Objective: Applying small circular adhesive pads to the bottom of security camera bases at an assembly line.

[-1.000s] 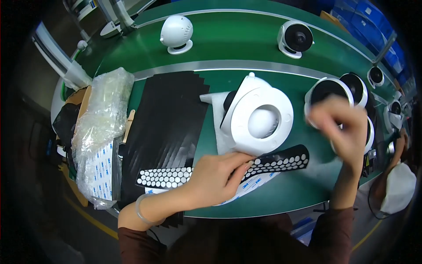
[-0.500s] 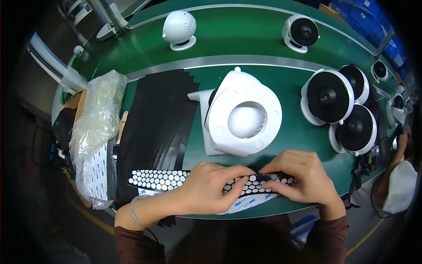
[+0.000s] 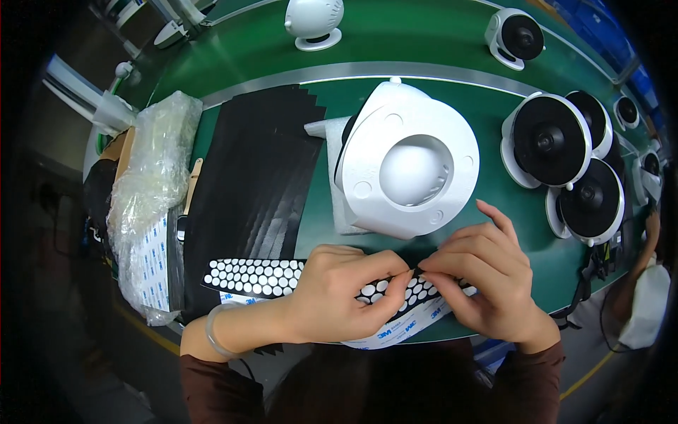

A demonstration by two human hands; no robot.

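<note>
A long black strip with rows of white round dots [image 3: 254, 276] lies along the near table edge. Under its right half shows white backing paper with blue print [image 3: 395, 332]. With thumb and index finger pinched at the strip's upper edge, my left hand [image 3: 346, 293] covers its middle. My right hand [image 3: 487, 272] pinches the same edge beside the left fingertips, its little finger raised. Just beyond the hands, a large white camera housing [image 3: 364, 187] shows a round hollow in its base. It rests against a white foam piece [image 3: 340, 205].
Black sheets [image 3: 261, 169] are stacked left of the housing. A bubble-wrapped bundle [image 3: 159, 162] and a wooden stick [image 3: 193, 185] lie farther left. Several white cameras with black fronts [image 3: 547, 141] stand at right; two more are at the back. Another person's hand [image 3: 653, 226] appears far right.
The view has shifted slightly. My right hand has turned upright, and its fingertips have come together near the left ones. More of the printed backing shows below the strip.
</note>
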